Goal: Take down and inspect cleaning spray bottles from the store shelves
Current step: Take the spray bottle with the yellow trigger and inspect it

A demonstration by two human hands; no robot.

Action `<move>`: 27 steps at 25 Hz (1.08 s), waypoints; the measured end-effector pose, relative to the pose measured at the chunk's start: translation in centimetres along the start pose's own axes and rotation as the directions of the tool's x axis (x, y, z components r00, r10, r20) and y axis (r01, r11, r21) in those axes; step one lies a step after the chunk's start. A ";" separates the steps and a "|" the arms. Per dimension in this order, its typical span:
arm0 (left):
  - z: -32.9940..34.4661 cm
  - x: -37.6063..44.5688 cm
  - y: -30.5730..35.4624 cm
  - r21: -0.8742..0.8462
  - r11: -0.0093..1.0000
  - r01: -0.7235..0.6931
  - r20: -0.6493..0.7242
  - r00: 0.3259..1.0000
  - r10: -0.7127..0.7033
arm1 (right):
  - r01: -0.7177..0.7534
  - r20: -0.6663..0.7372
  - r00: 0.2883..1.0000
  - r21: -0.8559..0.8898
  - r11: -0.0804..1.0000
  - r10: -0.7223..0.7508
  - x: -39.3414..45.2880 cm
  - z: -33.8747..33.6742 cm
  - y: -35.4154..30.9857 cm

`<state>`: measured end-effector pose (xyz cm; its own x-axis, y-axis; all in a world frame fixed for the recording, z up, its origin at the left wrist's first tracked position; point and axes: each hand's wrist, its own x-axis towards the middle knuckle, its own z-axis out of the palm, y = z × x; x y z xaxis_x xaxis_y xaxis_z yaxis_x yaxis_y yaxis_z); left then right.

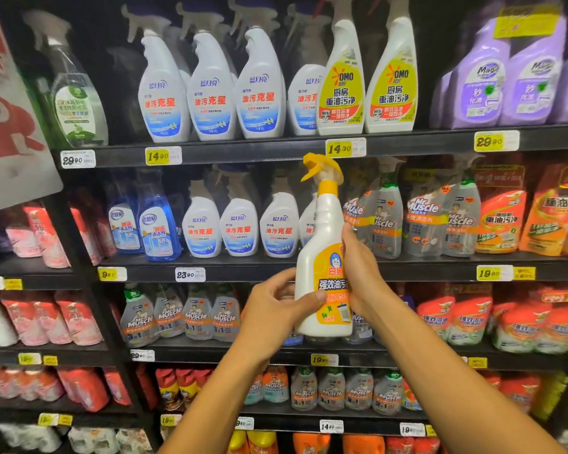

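Dark store shelves packed with glossy plastic bottles; out front, upright, a smooth white spray bottle with yellow trigger, left hand clasping its base, right hand wrapping its waist.

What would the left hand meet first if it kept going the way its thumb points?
The white spray bottle: the left hand already has its thumb on the bottle's lower label, so nothing lies between.

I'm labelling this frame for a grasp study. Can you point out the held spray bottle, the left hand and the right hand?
held spray bottle (pixel 312 257): head view, white body above label.
left hand (pixel 273 309): head view, back of hand.
right hand (pixel 361 273): head view, back of hand.
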<state>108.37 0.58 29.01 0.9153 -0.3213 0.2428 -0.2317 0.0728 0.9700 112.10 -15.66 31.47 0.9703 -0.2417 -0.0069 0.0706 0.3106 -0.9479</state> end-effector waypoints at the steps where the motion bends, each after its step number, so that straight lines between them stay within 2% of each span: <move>1: 0.2 0.0 -0.1 0.004 1.000 -0.007 0.009 1.000 0.007 | 0.031 -0.033 0.999 -0.009 0.999 -0.032 0.2 0.2 0.1; 4: -0.4 -0.1 -0.5 -0.095 0.994 0.062 0.117 0.992 -0.051 | 0.103 -0.054 0.993 0.017 0.994 -0.102 0.6 0.1 -0.3; 7: 0.1 -0.5 -2.0 -0.249 0.929 0.272 0.271 0.941 -0.203 | 0.122 -0.005 0.993 0.104 0.987 -0.122 0.5 0.2 -0.7; 8: 0.7 -0.7 -2.5 -0.338 0.889 0.310 0.310 0.928 -0.206 | 0.124 0.019 0.992 0.104 0.987 -0.127 0.4 0.5 -0.7; 10: 1.6 -0.9 -3.4 -0.458 0.846 0.273 0.281 0.947 -0.153 | 0.133 0.049 0.989 0.064 0.989 -0.136 0.1 1.0 -0.6; 14: 2.4 -1.1 -3.9 -0.392 0.910 0.133 0.086 0.990 -0.108 | 0.215 0.140 0.969 -0.079 0.973 -0.203 0.0 0.9 -1.7; 17: 2.8 -1.1 -4.0 -0.291 0.951 0.101 0.003 0.994 -0.105 | 0.260 0.221 0.946 -0.082 0.962 -0.237 -0.4 0.8 -2.3; 27: 2.6 -0.7 -4.7 -0.233 0.968 0.088 0.026 0.996 -0.084 | 0.310 0.286 0.917 -0.076 0.948 -0.277 -0.4 0.1 -2.2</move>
<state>107.93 -1.99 24.24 0.9227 -0.3506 0.1603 -0.0674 0.2627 0.9625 111.59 -16.13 33.59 0.9367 -0.0447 0.3473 0.3500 0.1498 -0.9247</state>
